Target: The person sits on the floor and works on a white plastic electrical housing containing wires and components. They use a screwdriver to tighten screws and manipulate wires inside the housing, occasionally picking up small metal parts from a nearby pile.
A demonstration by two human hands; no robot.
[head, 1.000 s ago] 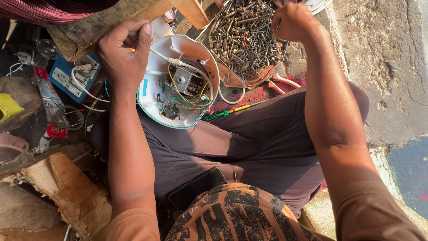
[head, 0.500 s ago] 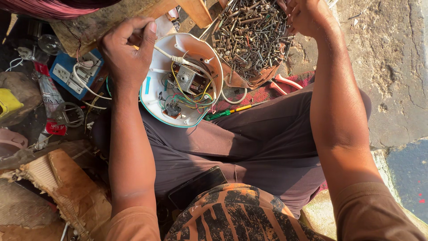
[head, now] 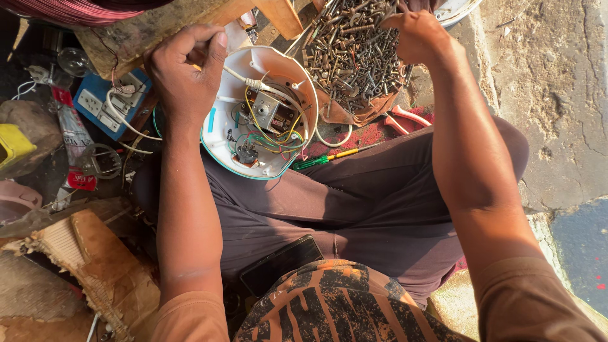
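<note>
A round white appliance housing, open with coloured wires and a small switch block showing inside, rests tilted on the person's lap against the left thigh. The left hand curls around its upper left rim, thumb and fingers closed on the edge, while the right hand is pinched shut over a heap of loose screws and bolts, though what it grips is hidden. A green-handled screwdriver lies just below the housing, red-handled pliers near it.
</note>
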